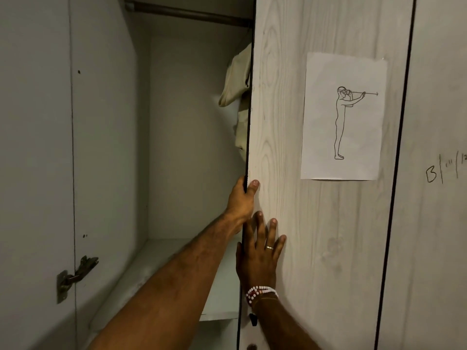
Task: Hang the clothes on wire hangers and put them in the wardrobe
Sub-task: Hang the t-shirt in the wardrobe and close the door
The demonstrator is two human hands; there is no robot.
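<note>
Clothes showed only as one cream garment [236, 79], hanging high in the middle of the frame inside the wardrobe [192, 147] and half hidden behind the door [278, 122] edge. It hung below the rail [187, 13], and its hanger could not be seen. That piece seemed put away; whether more was left could not be told. The left hand [240, 198] clamped the door edge at centre frame, thumb on the front. Just below, the right hand [260, 253] lay flat on the door face, fingers spread, holding nothing.
</note>
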